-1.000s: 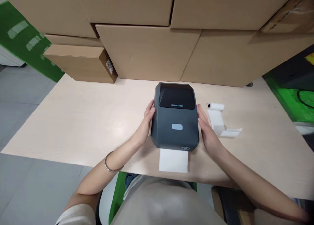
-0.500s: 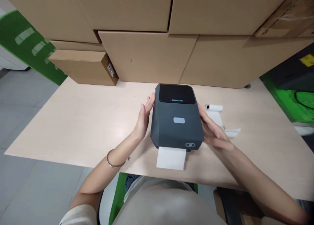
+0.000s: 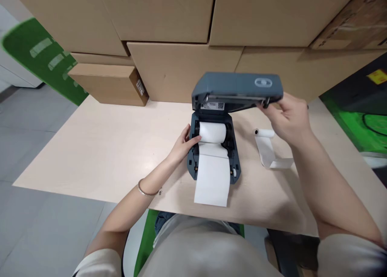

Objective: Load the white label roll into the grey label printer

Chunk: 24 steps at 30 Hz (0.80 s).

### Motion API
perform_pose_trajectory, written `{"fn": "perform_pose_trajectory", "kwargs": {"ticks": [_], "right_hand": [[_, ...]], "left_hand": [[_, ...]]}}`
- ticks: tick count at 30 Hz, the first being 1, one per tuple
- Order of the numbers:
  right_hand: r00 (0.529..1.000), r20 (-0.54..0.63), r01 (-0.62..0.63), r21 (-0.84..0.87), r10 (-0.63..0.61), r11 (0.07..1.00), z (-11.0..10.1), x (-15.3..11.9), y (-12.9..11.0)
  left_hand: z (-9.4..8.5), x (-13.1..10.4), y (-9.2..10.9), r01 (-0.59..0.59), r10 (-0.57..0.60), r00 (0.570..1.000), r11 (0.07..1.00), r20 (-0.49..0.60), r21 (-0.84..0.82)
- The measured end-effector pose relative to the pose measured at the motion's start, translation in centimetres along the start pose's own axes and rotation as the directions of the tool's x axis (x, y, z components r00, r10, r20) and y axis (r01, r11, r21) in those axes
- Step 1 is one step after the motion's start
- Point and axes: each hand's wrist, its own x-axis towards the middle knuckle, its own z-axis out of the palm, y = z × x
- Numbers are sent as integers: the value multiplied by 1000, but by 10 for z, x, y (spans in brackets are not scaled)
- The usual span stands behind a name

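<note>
A dark grey label printer stands on the table in front of me with its lid raised. Inside lies a white label roll, and its paper strip runs forward past the printer's front edge. My left hand grips the left wall of the base, with the thumb over the rim by the roll's left end. At the lid's front right corner, my right hand is closed on the lid, its thumb underneath and some fingers hidden behind.
To the right of the printer lies a small white roll with a length of paper unrolled from it. Large cardboard boxes are stacked along the back of the table. A flat carton stands at the back left.
The lid, shut earlier, is now swung up and back, exposing the roll. My right hand has gone from the printer's right side up to the lid; my left thumb now crosses the rim.
</note>
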Motion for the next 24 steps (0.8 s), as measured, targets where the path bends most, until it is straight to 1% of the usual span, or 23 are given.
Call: {"fn": "perform_pose_trajectory", "kwargs": {"ticks": [2, 4, 6, 7, 9, 10, 11, 12, 13, 14, 15, 16, 17, 18, 19, 20, 21, 24], "right_hand": [[991, -13, -131, -3, 131, 991, 6, 17, 5], [971, -39, -236, -24, 235, 971, 14, 32, 9], [956, -81, -287, -49, 283, 957, 22, 42, 14], [952, -113, -291, -51, 284, 955, 26, 45, 15], [942, -237, -262, -83, 237, 961, 33, 45, 16], [933, -308, -237, -134, 187, 962, 36, 43, 14], [931, -343, -201, -207, 121, 957, 38, 38, 10], [951, -305, -145, -286, 53, 947, 41, 34, 5], [983, -183, -64, -354, -2, 933, 44, 28, -1], [999, 18, 31, -396, -26, 918, 48, 23, -9], [966, 259, 121, -398, -15, 909, 52, 18, -16], [885, 466, 188, -380, 12, 906, 57, 14, -23], [791, 611, 226, -363, 48, 904, 62, 12, -30], [717, 692, 243, -361, 84, 900, 68, 10, -34], [672, 732, 251, -370, 114, 895, 73, 9, -38], [649, 749, 255, -377, 131, 890, 78, 9, -40], [637, 758, 258, -380, 140, 888, 83, 10, -40], [614, 774, 268, -389, 155, 881, 88, 13, -40]], "left_hand": [[1, -2, 4, 20, -20, 999, 1000, 29, 5], [1, -3, 7, 11, -12, 999, 999, 35, 40], [1, -2, 9, -16, 13, 999, 997, 36, 79], [1, -1, 9, -27, 24, 999, 995, 32, 96], [2, -1, 10, -40, 38, 999, 991, 21, 127], [2, -1, 10, -43, 41, 999, 989, 14, 138], [2, -1, 10, -45, 44, 999, 988, 8, 149], [2, -1, 10, -46, 45, 999, 986, 5, 159], [3, -1, 10, -46, 47, 999, 985, 1, 168], [3, -1, 10, -48, 49, 999, 983, -2, 176], [3, -1, 11, -50, 52, 999, 981, -7, 185], [3, -1, 11, -53, 56, 998, 979, -12, 196], [2, -1, 11, -56, 61, 998, 977, -17, 207], [2, 0, 11, -59, 65, 998, 974, -23, 217], [2, 0, 11, -61, 70, 997, 972, -28, 226], [2, 1, 12, -64, 73, 997, 970, -31, 234], [2, 1, 12, -66, 76, 997, 968, -33, 241], [1, 3, 12, -67, 78, 996, 966, -34, 251]]}}
